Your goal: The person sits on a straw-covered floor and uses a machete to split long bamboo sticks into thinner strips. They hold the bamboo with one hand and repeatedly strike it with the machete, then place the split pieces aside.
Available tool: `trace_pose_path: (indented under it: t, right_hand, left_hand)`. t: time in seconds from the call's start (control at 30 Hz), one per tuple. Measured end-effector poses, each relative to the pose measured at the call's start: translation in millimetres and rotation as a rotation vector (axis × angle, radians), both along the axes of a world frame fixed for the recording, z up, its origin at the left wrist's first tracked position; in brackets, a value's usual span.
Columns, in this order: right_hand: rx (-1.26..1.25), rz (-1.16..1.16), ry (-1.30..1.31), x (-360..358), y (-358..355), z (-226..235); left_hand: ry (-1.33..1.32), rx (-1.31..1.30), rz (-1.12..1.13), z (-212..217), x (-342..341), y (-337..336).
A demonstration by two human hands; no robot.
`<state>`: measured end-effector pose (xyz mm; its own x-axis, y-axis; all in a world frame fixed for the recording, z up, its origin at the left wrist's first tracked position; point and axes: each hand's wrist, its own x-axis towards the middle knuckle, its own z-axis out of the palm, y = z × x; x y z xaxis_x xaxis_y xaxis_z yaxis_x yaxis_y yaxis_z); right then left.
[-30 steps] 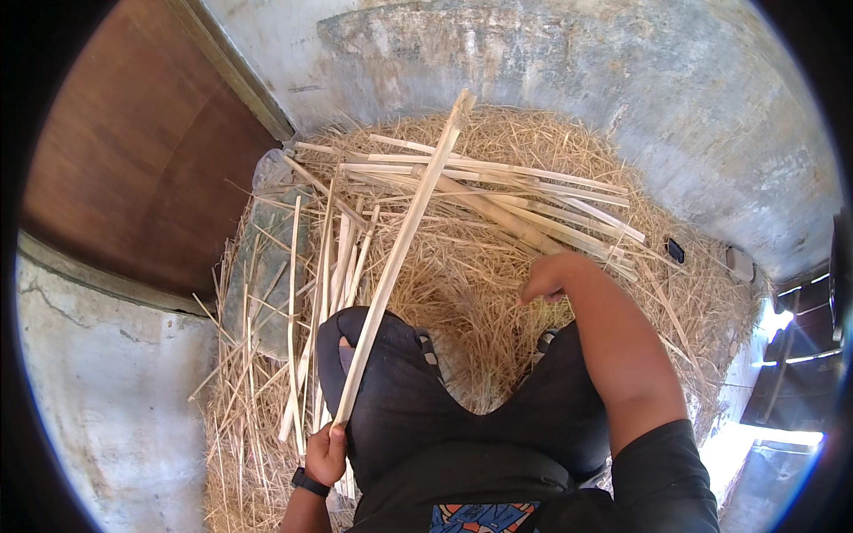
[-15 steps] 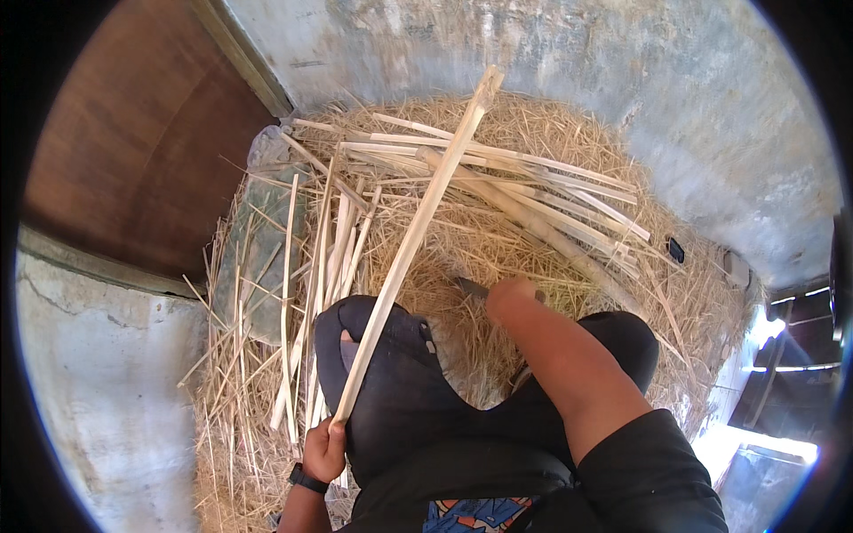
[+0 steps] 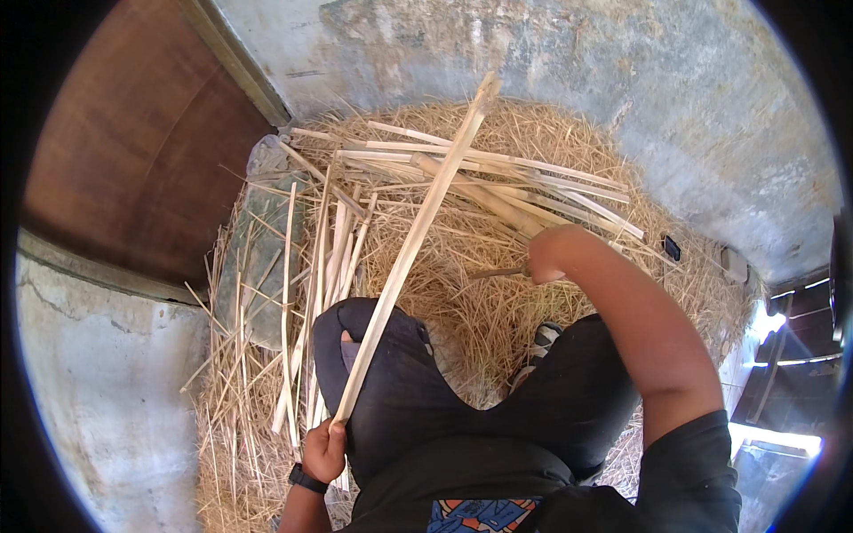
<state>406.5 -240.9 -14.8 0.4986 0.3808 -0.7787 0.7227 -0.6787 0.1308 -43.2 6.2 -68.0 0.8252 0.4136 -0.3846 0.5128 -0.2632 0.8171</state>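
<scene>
My left hand [image 3: 324, 451], with a dark watch at the wrist, is closed round the lower end of a long pale bamboo strip [image 3: 410, 249]. The strip slants up across my left thigh, its far end above the straw near the wall. My right hand [image 3: 553, 253] is closed on a knife, apart from the strip and in front of a thick bamboo pole. The knife's narrow blade [image 3: 498, 273] points left over the straw; its handle is hidden in my fist.
Split bamboo strips [image 3: 569, 182] lie at the back on the straw [image 3: 426, 306], and more [image 3: 333, 258] lie left of my knee. A thick bamboo pole [image 3: 484, 197] rests among them. A small black object [image 3: 672, 248] lies at right. Walls [image 3: 569, 62] and a brown panel [image 3: 133, 133] enclose the spot.
My right hand has moved up and to the right with the knife, its elbow swinging outward. The strip in my left hand has barely moved. My right knee has shifted slightly.
</scene>
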Motion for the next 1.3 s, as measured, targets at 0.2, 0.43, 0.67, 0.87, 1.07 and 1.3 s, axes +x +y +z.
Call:
trace_pose_path:
  t: [0.2,0.43,0.67,0.87,1.07,1.3]
  right_hand:
    - [0.053,-0.008,-0.069,-17.8,-2.8,-9.3]
    - [0.148,-0.116,-0.064,-46.2,59.1,-122.2]
    - [0.225,-0.252,-0.064,-32.7,-5.5,-26.2]
    - [0.118,-0.084,-0.047,-47.9,6.9,61.0]
    - [0.113,-0.035,0.062,-85.0,9.5,-12.2]
    - [0.133,-0.151,0.006,-120.6,17.6,-111.4]
  left_hand:
    - [0.029,-0.060,-0.009,10.3,3.9,-3.8]
    - [0.029,-0.038,-0.094,23.6,18.7,-8.2]
    - [-0.027,0.078,-0.085,33.7,18.6,-22.9]
    - [-0.022,0.025,-0.065,28.7,5.4,-16.8]
    - [-0.029,-0.004,-0.065,30.6,6.8,-21.0]
    - [-0.001,0.055,-0.084,38.1,10.7,-19.7]
